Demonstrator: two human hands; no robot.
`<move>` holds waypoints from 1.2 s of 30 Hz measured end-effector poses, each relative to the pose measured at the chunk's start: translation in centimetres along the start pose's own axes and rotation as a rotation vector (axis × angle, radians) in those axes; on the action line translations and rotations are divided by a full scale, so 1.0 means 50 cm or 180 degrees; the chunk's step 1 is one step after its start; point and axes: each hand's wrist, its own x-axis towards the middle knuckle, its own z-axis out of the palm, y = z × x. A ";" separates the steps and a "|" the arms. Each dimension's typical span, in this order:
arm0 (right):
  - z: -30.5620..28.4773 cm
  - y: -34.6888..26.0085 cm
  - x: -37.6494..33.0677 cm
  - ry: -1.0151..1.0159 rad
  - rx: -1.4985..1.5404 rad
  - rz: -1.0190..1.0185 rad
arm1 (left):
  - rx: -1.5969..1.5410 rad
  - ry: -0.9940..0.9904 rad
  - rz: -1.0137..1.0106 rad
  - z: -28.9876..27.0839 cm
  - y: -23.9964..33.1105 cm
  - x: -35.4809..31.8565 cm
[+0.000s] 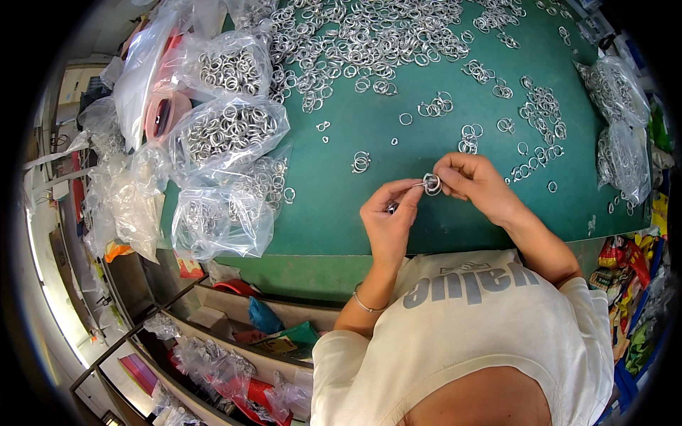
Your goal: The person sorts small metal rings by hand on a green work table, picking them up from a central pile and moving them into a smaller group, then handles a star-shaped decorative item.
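Over the near part of the green table [320, 220], both my hands are closed around a small silver metal ring piece [431, 184]. My left hand [387, 216] pinches it from the left between thumb and forefinger. Another shiny metal bit [391, 207] shows within the curled left fingers; its shape is mostly hidden. From the right, my right hand [474, 183] has its thumb and fingers pressed together at the ring's edge. A cluster of rings [361, 162] lies beyond my left hand, and another ring cluster [469, 138] sits just past my right.
A large spread of loose rings [376, 35] covers the table's far side. Clear plastic bags of rings [231, 131] crowd the left edge; more filled bags [614, 92] stand at the right. An open drawer [213, 323] with packets is below left.
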 end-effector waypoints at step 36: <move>0.010 0.013 -0.001 0.0200 -0.0169 0.0060 | 0.0123 -0.0195 0.0083 0.001 -0.002 -0.003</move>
